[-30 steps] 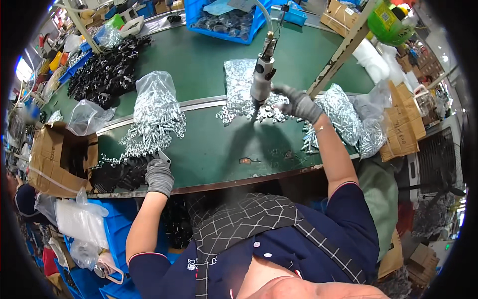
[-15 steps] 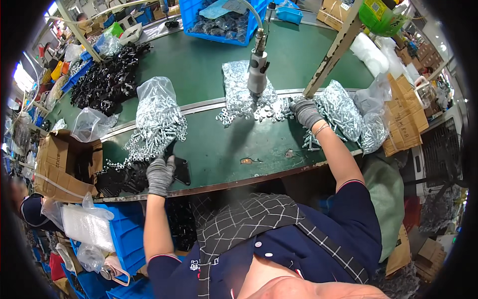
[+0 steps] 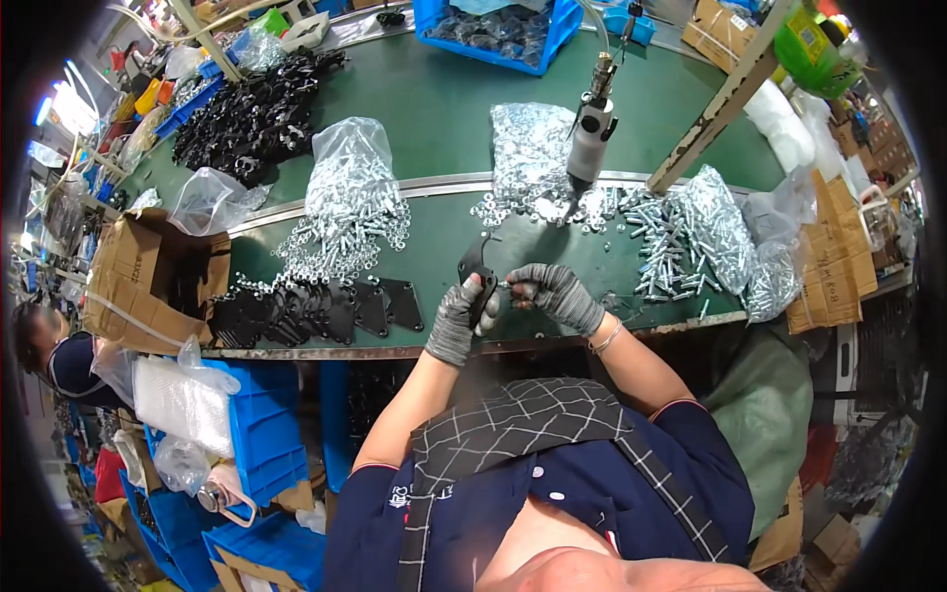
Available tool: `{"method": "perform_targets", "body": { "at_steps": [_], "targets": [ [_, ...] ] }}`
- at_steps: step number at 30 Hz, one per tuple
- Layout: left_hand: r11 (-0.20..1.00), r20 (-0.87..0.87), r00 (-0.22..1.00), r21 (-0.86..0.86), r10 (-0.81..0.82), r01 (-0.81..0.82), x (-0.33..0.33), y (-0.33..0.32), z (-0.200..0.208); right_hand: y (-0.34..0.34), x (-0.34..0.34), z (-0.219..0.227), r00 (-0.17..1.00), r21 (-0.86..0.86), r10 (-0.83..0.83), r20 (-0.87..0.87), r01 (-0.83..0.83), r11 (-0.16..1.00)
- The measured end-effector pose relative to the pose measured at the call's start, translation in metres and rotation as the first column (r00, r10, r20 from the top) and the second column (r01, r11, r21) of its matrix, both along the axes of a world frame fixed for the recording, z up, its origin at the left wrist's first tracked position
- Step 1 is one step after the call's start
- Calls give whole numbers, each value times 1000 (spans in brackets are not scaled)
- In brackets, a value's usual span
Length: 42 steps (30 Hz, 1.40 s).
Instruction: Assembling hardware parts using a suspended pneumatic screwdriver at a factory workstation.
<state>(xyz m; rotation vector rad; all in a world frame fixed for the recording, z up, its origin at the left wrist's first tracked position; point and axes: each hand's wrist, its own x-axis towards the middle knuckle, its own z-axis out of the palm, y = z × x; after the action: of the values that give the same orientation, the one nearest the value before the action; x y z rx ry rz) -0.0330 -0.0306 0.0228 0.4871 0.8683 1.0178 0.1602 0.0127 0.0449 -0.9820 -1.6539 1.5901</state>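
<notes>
My left hand (image 3: 457,318), in a grey knit glove, grips a black metal bracket (image 3: 475,260) upright above the near bench edge. My right hand (image 3: 558,295), gloved alike, is pinched close beside the bracket; whatever small piece sits between its fingertips is too small to make out. To the left, flat black plates (image 3: 382,308) lie overlapping in a row along the bench edge. Behind them, silvery bolts and nuts spill from a clear bag (image 3: 351,163). Loose bolts (image 3: 667,259) are heaped to the right of my right hand.
A white and grey power screwdriver (image 3: 589,140) hangs over the bench by a bag of metal parts (image 3: 528,148). An open carton (image 3: 148,276) stands at left, below a heap of black parts (image 3: 252,123). A worn metal post (image 3: 715,104) rises at right. A blue crate (image 3: 498,35) sits behind.
Both hands have come together in front of me. My left hand has lifted a bracket from the plates' side; my right hand has left the nuts and bolts. The whole view has shifted.
</notes>
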Motion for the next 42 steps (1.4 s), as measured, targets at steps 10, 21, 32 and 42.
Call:
{"method": "perform_targets", "body": {
  "at_steps": [10,21,32,42],
  "targets": [
    [992,506,860,52,71,-113,-5,-12,-13,-5,-14,12,999,206,30,-23,-24,978],
    [995,639,769,82,-10,-55,-1,-15,-11,-18,-32,20,983,746,-162,-80,167,644],
    [999,821,569,51,-49,13,8,-18,-15,-18,-29,31,979,960,-202,-32,86,265],
    [988,706,691,-118,156,-102,5,-20,-7,-10,-26,29,992,931,-110,-57,92,353]
  ]
}}
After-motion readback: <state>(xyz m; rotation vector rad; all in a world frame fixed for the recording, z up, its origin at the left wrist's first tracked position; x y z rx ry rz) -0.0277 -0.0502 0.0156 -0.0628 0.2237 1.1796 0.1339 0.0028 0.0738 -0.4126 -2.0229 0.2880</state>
